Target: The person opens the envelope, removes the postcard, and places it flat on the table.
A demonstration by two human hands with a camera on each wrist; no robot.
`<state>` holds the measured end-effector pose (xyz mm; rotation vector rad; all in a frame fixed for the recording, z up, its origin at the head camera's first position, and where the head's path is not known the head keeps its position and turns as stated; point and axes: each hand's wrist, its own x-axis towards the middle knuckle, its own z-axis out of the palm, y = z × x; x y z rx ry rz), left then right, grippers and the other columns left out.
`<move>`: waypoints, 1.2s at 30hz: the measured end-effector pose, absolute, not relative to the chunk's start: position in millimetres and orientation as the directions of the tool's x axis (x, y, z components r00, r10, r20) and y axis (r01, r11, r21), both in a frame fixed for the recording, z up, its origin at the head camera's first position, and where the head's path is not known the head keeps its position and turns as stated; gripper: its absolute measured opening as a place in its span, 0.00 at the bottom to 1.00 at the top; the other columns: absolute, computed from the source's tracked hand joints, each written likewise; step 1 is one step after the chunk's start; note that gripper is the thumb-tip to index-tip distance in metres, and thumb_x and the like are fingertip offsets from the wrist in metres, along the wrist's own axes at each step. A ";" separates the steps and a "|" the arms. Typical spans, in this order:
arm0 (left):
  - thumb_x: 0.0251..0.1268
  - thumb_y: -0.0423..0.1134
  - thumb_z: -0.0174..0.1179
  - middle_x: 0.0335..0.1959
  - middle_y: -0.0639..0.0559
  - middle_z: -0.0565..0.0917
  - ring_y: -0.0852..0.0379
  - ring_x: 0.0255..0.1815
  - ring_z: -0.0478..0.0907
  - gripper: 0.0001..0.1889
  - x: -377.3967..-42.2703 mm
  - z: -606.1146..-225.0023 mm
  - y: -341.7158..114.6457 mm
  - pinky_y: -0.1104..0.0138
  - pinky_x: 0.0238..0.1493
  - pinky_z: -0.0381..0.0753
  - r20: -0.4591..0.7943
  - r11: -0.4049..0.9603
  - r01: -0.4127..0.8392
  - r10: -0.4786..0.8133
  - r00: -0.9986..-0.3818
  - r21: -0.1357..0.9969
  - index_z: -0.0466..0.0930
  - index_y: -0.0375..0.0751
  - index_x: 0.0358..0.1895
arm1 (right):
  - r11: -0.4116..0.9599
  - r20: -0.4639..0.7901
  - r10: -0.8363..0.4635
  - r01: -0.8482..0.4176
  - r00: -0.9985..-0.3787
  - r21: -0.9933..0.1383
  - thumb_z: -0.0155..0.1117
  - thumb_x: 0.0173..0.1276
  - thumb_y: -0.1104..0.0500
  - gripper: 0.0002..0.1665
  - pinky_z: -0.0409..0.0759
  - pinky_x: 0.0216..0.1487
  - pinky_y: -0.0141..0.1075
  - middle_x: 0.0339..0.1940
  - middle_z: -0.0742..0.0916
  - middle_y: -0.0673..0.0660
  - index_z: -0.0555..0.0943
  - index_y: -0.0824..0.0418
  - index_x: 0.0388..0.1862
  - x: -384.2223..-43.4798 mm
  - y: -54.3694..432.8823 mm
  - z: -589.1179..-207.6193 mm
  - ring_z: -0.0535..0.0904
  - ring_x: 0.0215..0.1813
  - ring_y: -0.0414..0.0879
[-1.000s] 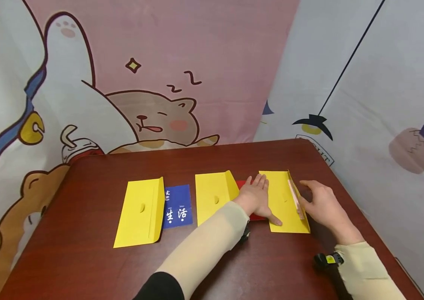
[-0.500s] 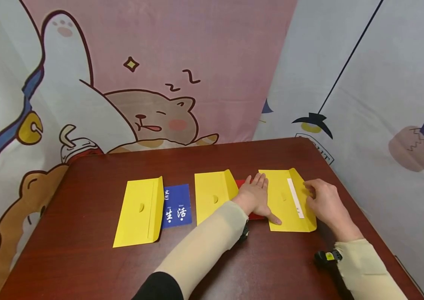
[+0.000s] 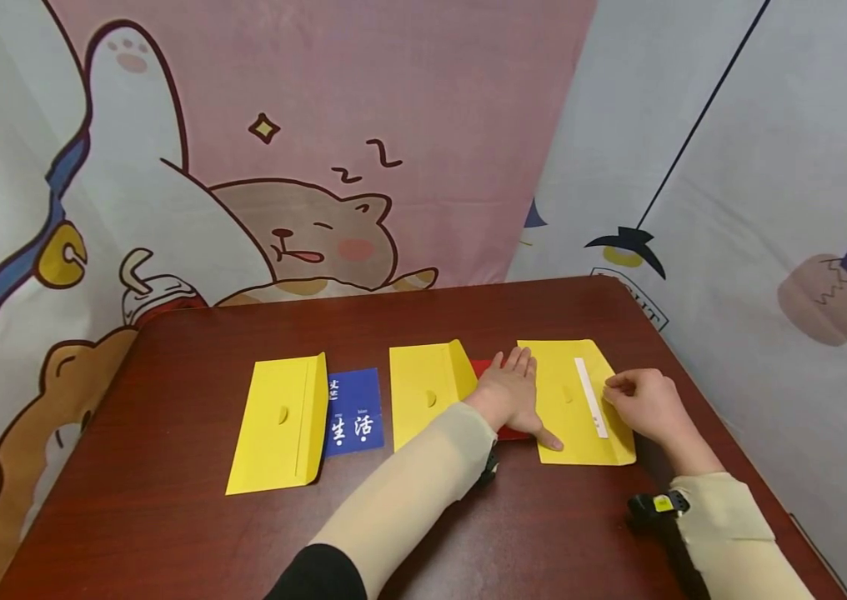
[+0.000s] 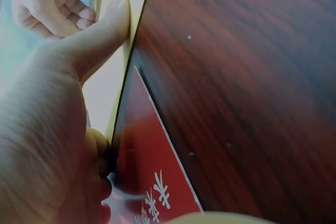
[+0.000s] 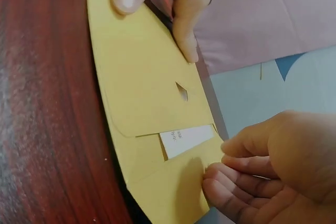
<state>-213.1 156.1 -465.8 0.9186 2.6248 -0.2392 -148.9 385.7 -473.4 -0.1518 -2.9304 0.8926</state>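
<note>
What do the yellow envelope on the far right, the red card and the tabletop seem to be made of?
Yellow envelope: matte stiff paper or thin card, judging by its crisp fold and cut slot.
Red card: probably printed paper or card, perhaps slightly glossy; thin pale edge.
Tabletop: polished wood or wood-look laminate; streaky grain and soft reflections leave it open.

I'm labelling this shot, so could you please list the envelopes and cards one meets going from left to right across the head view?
Left envelope, blue card, middle envelope, red card, right envelope.
</note>
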 end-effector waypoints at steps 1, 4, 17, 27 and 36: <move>0.42 0.93 0.50 0.89 0.53 0.39 0.55 0.88 0.34 0.75 -213.3 -466.2 157.0 0.58 0.84 0.39 -0.381 0.776 0.630 0.570 -0.728 -0.041 0.36 0.48 0.88 | 0.816 0.024 0.126 0.090 -0.992 -0.571 0.69 0.72 0.62 0.18 0.81 0.31 0.39 0.42 0.88 0.71 0.85 0.78 0.51 -148.8 385.9 -473.7 0.82 0.35 0.55; 0.44 0.92 0.52 0.89 0.52 0.39 0.54 0.88 0.34 0.75 -212.5 -465.3 159.7 0.60 0.84 0.40 -0.394 0.775 0.631 0.570 -0.721 -0.036 0.37 0.47 0.88 | 0.787 -0.032 0.149 0.138 -0.988 -0.601 0.68 0.76 0.58 0.21 0.82 0.31 0.39 0.43 0.88 0.70 0.84 0.78 0.53 -149.3 387.0 -474.9 0.81 0.34 0.53; 0.56 0.82 0.60 0.86 0.49 0.56 0.48 0.87 0.45 0.55 -206.0 -457.1 180.4 0.60 0.80 0.56 -0.362 0.841 0.525 0.534 -0.764 0.131 0.66 0.54 0.82 | 0.660 -0.147 0.190 0.237 -0.971 -0.713 0.62 0.82 0.50 0.28 0.84 0.38 0.34 0.48 0.88 0.67 0.83 0.76 0.60 -149.9 397.7 -483.2 0.83 0.43 0.55; 0.53 0.88 0.50 0.82 0.48 0.65 0.44 0.84 0.55 0.54 -192.5 -469.8 216.7 0.51 0.80 0.56 -0.212 0.923 0.380 0.385 -0.898 0.068 0.74 0.58 0.77 | 0.599 -0.180 0.187 0.257 -0.966 -0.758 0.61 0.83 0.46 0.31 0.85 0.43 0.29 0.48 0.90 0.63 0.83 0.74 0.62 -148.6 405.4 -484.6 0.87 0.48 0.53; 0.45 0.90 0.52 0.86 0.48 0.56 0.41 0.86 0.47 0.61 -186.1 -472.5 241.3 0.48 0.82 0.50 -0.284 0.962 0.274 0.261 -0.923 -0.005 0.64 0.59 0.83 | 0.601 -0.166 0.192 0.249 -0.967 -0.759 0.62 0.82 0.45 0.30 0.84 0.41 0.29 0.46 0.91 0.61 0.85 0.73 0.60 -148.1 404.7 -484.1 0.86 0.46 0.50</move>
